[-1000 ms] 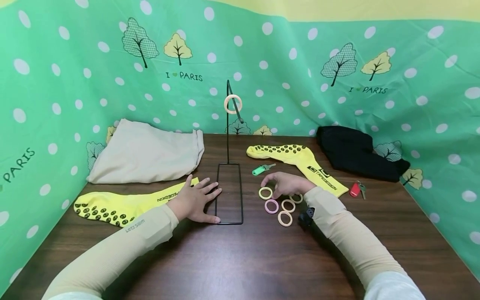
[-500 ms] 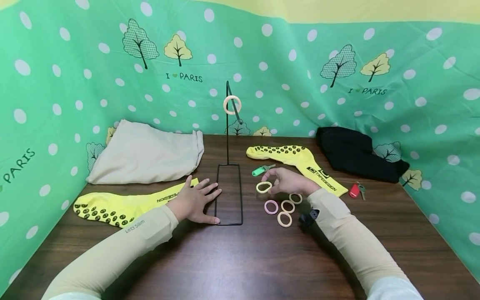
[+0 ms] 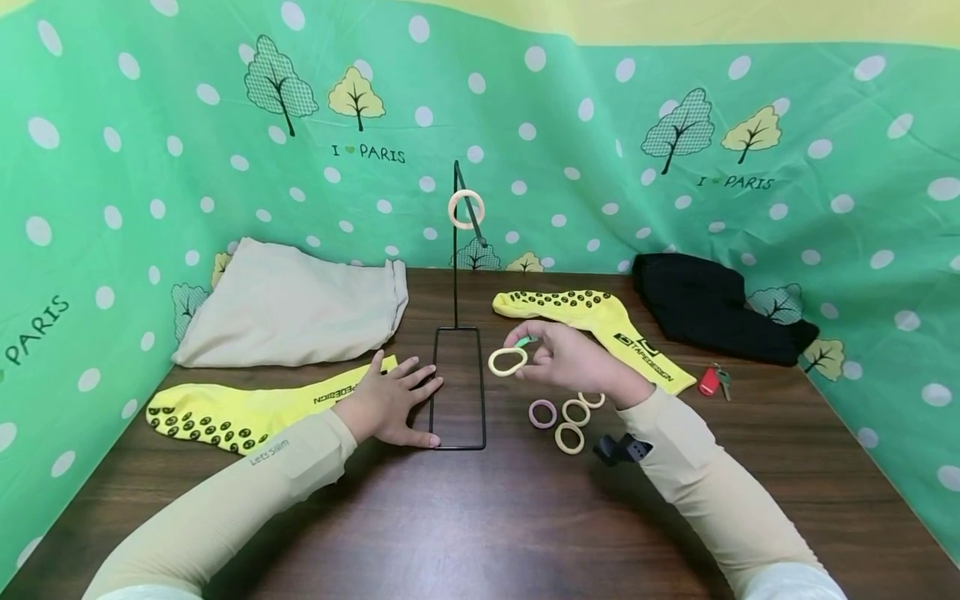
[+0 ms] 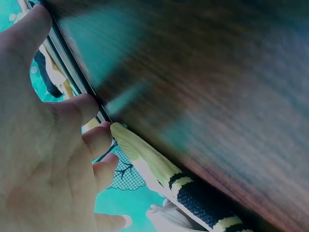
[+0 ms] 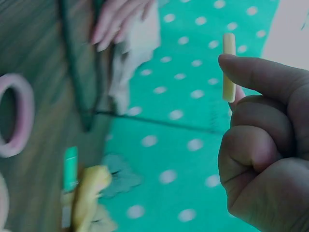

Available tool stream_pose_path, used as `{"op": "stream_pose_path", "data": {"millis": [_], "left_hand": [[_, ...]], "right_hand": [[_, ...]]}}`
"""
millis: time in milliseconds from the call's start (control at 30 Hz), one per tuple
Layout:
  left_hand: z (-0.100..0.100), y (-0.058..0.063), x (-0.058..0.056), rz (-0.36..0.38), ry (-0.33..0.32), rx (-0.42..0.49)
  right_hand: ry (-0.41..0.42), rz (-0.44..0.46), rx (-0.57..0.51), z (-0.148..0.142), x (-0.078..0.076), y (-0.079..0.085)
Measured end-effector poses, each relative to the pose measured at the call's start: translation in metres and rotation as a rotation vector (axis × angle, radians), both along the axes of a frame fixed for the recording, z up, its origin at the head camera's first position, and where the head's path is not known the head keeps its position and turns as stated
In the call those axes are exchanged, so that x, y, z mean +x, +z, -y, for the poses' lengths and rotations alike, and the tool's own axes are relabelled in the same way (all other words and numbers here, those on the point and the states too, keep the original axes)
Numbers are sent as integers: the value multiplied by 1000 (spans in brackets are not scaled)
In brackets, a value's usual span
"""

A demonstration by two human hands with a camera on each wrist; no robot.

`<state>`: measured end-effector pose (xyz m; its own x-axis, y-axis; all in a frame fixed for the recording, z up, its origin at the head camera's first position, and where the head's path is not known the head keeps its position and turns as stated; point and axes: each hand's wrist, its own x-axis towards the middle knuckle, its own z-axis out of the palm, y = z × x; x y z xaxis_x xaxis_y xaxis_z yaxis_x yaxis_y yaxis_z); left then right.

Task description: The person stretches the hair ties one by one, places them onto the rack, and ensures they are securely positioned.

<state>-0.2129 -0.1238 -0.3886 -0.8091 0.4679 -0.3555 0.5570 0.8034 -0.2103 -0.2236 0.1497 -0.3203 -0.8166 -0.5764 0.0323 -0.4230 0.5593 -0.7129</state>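
Below green polka-dot fabric walls, a dark-brown wood-grain table bears a black wire stand; the left hand lies spread at its base. The right hand pinches a pale-yellow ring above the table, just right of that base. Edge-on in the right wrist view, it shows oval from the head, where the hand partly blocks a green key tag.

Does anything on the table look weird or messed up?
Nothing looks spilled or broken. Slightly odd: one yellow sock lies left of the black stand, partly hidden by the left hand, but the matching sock is off to the right, and pairs usually go together. The stand looks upright.
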Motion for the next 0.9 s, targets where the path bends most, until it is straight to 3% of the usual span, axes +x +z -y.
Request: {"op": "stream_pose_path", "data": {"millis": [200, 400, 500, 700, 900], "left_hand": [[1, 1, 0, -3, -7, 15], [2, 2, 0, -2, -9, 12], [2, 2, 0, -4, -8, 4], [1, 2, -1, -6, -5, -2], [0, 2, 0, -6, -3, -3]], "right_hand": [[-29, -237, -70, 12, 24, 28], [-2, -745, -169, 23, 41, 48], [20, -921, -254, 30, 46, 58], [12, -1106, -408, 48, 43, 81], [-53, -1126, -394, 60, 27, 95]]}}
